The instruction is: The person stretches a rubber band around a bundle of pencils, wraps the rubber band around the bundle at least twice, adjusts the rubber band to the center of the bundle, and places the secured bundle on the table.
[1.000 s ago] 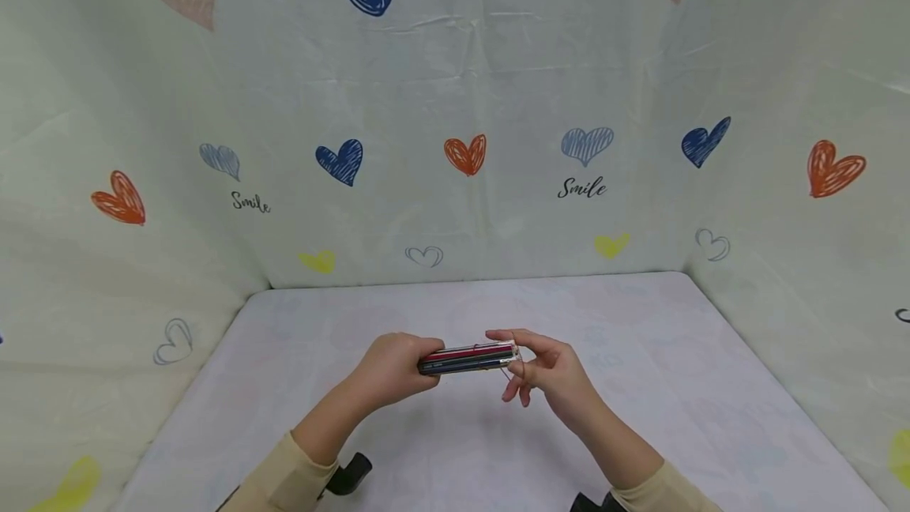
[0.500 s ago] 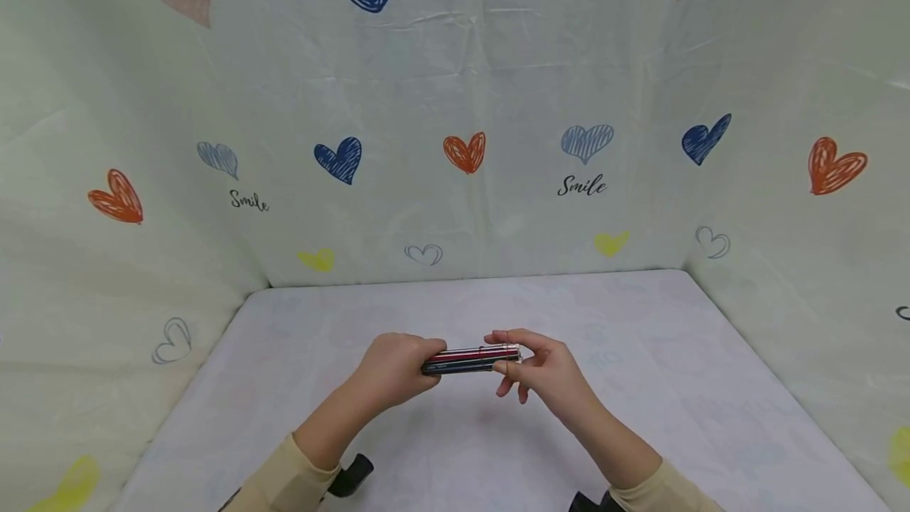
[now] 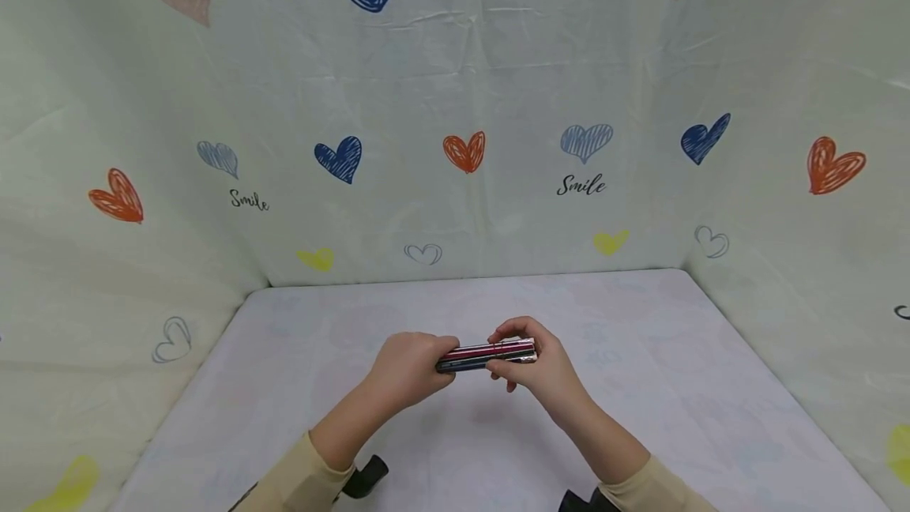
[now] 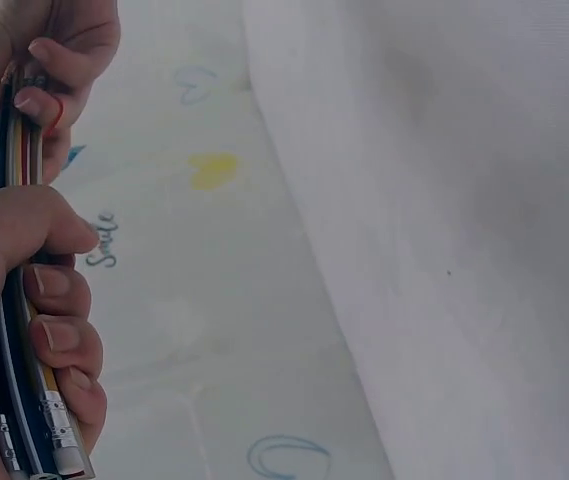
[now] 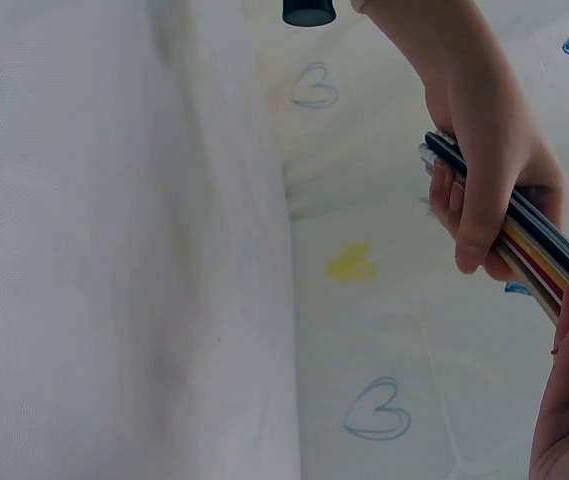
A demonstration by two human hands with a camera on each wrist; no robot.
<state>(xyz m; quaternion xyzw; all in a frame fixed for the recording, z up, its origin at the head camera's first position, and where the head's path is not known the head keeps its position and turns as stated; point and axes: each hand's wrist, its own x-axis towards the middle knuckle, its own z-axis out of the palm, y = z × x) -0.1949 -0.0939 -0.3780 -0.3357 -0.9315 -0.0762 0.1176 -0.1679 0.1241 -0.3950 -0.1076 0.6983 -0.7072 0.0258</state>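
Note:
Held above the table, a bundle of pencils [image 3: 483, 355] lies nearly level between the hands in the head view. My left hand [image 3: 408, 370] grips its left end, thumb on top. In the left wrist view, white erasers [image 4: 66, 458] in silver bands show at that end, below the curled fingers. My right hand [image 3: 546, 370] curls thumb and fingers about the bundle's other end. A thin red rubber band [image 4: 57, 116] loops over a right finger beside the pencils; part of the band is hidden by the fingers. The pencils are mostly dark, with some red and yellow ones.
A white-covered table [image 3: 455, 449] stretches beneath both hands. Behind it and along its sides hangs a pale sheet [image 3: 526, 227] printed with hearts and "Smile". Dark wrist-worn devices [image 3: 366, 476] stick out below the sleeves.
My right fingers have moved from the bundle's tip leftward along it, carrying the stretched rubber band over the pencils. The bundle and left hand have shifted slightly right.

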